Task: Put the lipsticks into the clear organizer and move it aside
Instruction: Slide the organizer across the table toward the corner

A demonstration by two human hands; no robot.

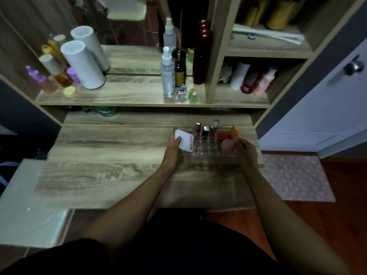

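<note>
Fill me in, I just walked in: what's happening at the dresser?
A person grips a clear organizer on the desk, left hand on its left end, right hand on its right. Three lipsticks already stand in its back slots, with sponges and a white tube alongside. It sits near the desk's right rear.

Clear organizer [206,147]: walls and cell dividers barely readable against the counter [111,167], front edge blurred. Left hand [172,150] covers its left end, fingertips hidden behind the white tube [184,141]; right hand [246,153] hides the right end, so either hand's grip on it can't be told. Lipsticks [205,131] show tops only, bases lost in the cells. Bottles under the shelf [127,100] mostly hidden. Top-right shelf items cut off by the frame edge. Lower frame dark, lap indistinct.
</note>
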